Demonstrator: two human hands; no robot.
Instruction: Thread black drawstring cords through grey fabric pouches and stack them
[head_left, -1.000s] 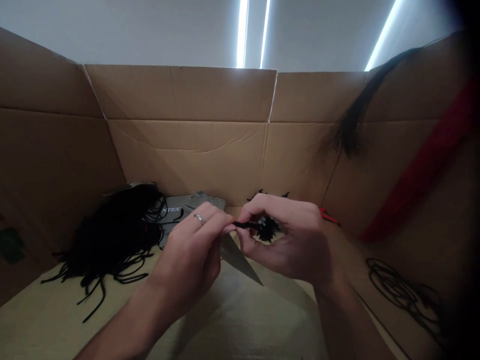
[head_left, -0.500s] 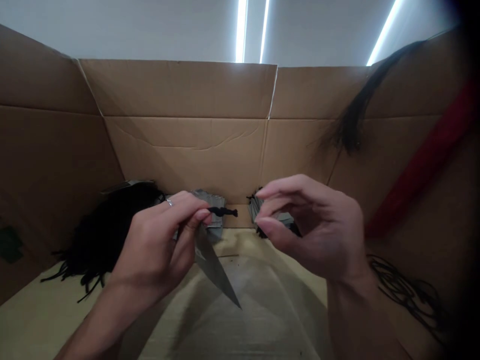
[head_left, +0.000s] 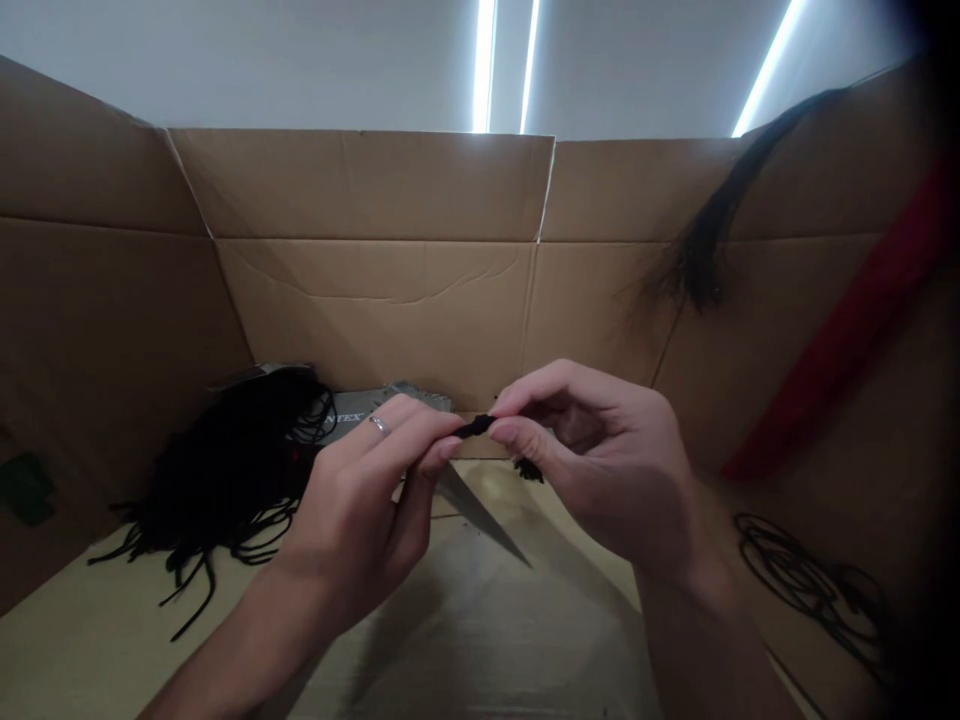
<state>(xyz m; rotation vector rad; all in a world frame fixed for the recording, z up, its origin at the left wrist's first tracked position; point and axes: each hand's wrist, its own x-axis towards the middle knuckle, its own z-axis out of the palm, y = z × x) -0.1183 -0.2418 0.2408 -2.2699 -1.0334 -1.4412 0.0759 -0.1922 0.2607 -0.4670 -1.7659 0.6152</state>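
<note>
- Head view: the ringed left hand (head_left: 352, 510) is closed around a pointed steel knife blade (head_left: 480, 515), its fingertips pinching a short black cord (head_left: 474, 427).
- The right hand (head_left: 600, 470) pinches the cord's other end, so the cord sits between both hands.
- A tangled heap of thin black cords (head_left: 232, 460) lies to the left, against a brown cardboard box wall (head_left: 375, 320).

A pale tan cardboard box floor (head_left: 90, 640) carries a tangled heap of thin black cords (head_left: 225, 470) at left, a grey printed packet (head_left: 360, 415) just beside it, and a loose black cord coil (head_left: 802, 590) at lower right.
</note>
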